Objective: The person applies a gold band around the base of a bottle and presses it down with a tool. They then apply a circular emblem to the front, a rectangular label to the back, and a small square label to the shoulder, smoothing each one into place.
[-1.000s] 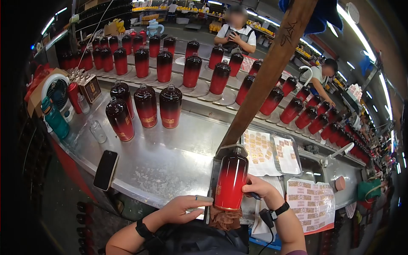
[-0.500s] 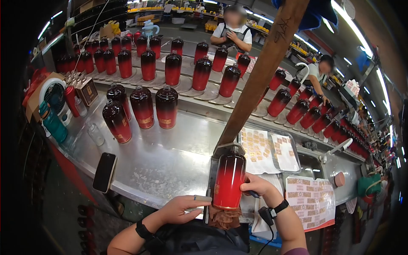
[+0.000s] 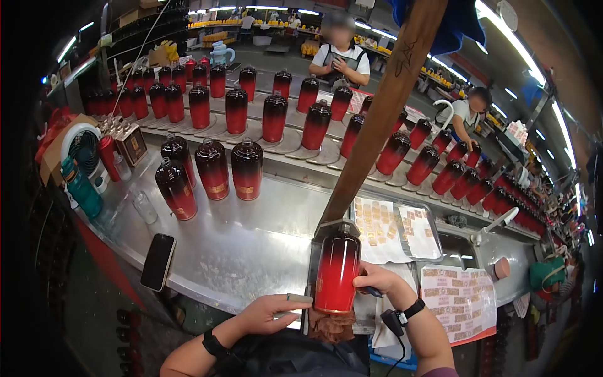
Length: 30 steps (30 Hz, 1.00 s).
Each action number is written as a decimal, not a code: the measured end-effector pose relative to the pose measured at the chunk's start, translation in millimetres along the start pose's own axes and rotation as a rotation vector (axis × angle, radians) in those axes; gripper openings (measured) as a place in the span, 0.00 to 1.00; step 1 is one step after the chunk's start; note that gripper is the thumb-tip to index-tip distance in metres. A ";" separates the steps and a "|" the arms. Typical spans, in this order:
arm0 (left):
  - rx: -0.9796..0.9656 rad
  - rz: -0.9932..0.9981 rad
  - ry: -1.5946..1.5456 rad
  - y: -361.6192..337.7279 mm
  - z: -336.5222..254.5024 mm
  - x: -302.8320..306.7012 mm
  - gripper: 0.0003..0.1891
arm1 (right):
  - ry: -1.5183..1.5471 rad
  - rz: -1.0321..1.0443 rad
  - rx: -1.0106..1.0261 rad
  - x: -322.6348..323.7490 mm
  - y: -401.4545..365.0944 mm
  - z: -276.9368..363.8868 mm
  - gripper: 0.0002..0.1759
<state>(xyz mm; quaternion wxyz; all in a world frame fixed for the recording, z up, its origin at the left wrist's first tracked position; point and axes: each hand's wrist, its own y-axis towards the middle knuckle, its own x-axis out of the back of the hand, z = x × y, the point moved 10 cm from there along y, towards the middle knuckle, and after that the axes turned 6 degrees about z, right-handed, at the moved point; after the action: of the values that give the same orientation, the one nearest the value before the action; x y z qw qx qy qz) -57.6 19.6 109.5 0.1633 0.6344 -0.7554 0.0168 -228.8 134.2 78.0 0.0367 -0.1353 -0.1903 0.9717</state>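
In the middle foreground a red bottle (image 3: 339, 270), fading to black at the top, rests in a holder on a crumpled brown cloth (image 3: 331, 327). My left hand (image 3: 273, 312) is open at its left, fingers stretched toward the lower side of the bottle, with light covers on the fingers. On the other side my right hand (image 3: 380, 281) has its thumb against the bottle, and its curled fingers grip a small dark object (image 3: 372, 291) that I cannot make out fully. Sheets of gold labels (image 3: 375, 229) and a larger label sheet (image 3: 457, 301) lie to the right.
A wooden post (image 3: 383, 119) rises just behind the bottle. Several like bottles stand on the metal table (image 3: 251, 251) at left, near a phone (image 3: 157, 262). Beyond runs a conveyor (image 3: 276, 147) with many bottles; a person (image 3: 342, 60) sits behind it. At right is a sink (image 3: 455, 248).
The conveyor bottles have shifted to the right. The camera view has tilted slightly. Both hands and the bottle between them keep nearly the same position.
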 end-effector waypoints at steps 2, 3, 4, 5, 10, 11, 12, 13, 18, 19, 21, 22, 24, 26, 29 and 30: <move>-0.014 -0.016 -0.011 -0.5 -2.6 1.2 0.19 | -0.003 0.004 -0.012 1.8 0.5 -2.0 0.48; -0.016 -0.018 -0.010 -1.0 -1.9 1.3 0.19 | -0.001 0.003 -0.024 2.9 0.5 -4.1 0.49; -0.020 -0.028 -0.009 -1.0 -0.8 2.0 0.19 | -0.005 0.003 -0.025 3.2 0.6 -4.1 0.49; -0.026 -0.035 -0.009 -1.0 0.2 1.4 0.19 | -0.006 -0.007 -0.021 3.9 -0.1 -4.3 0.49; 0.163 -0.179 0.016 -8.1 8.9 25.2 0.23 | -0.002 -0.028 0.001 4.1 -2.0 -1.9 0.48; 0.045 -0.264 0.088 -4.4 -13.9 40.7 0.26 | -0.009 -0.019 -0.021 6.9 -1.8 -5.7 0.48; -0.070 -0.351 0.161 -2.0 -33.9 55.4 0.30 | -0.016 -0.007 -0.043 8.0 -1.5 -8.8 0.48; -0.133 -0.389 0.108 2.4 -42.0 65.0 0.34 | -0.020 -0.004 -0.048 7.2 -1.1 -9.0 0.48; -0.417 -0.560 0.084 34.4 -130.8 117.0 0.42 | -0.024 0.009 -0.038 0.9 0.0 -0.8 0.45; -0.475 -0.559 0.112 43.4 -153.1 124.6 0.43 | -0.031 0.010 -0.044 1.0 0.3 -0.6 0.45; -0.540 -0.559 0.136 61.9 -181.5 134.0 0.43 | -0.036 -0.012 -0.069 3.3 -1.6 -3.5 0.45; -0.667 -0.529 -0.047 68.4 -192.4 138.8 0.45 | -0.043 -0.015 -0.069 1.4 -1.5 -2.3 0.45; -0.797 -0.496 -0.236 76.1 -203.9 141.9 0.46 | -0.041 -0.074 -0.045 0.8 -1.4 2.8 0.45; -0.790 -0.492 -0.640 85.7 -189.9 148.5 0.47 | -0.047 -0.065 -0.072 3.1 -0.7 -1.6 0.45; -0.711 -0.512 -0.895 91.8 -175.9 150.2 0.48 | -0.045 -0.117 -0.056 14.9 -3.0 -9.3 0.49; -0.703 -0.521 -0.903 89.8 -174.8 151.8 0.48 | -0.025 -0.094 -0.087 20.2 -3.2 -19.3 0.51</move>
<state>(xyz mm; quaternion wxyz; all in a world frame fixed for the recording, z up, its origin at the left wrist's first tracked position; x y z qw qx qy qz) -126.3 -66.9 331.9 0.0256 0.6504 -0.5310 -0.5425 -242.9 146.6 57.0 0.0740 -0.1157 -0.2391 0.9612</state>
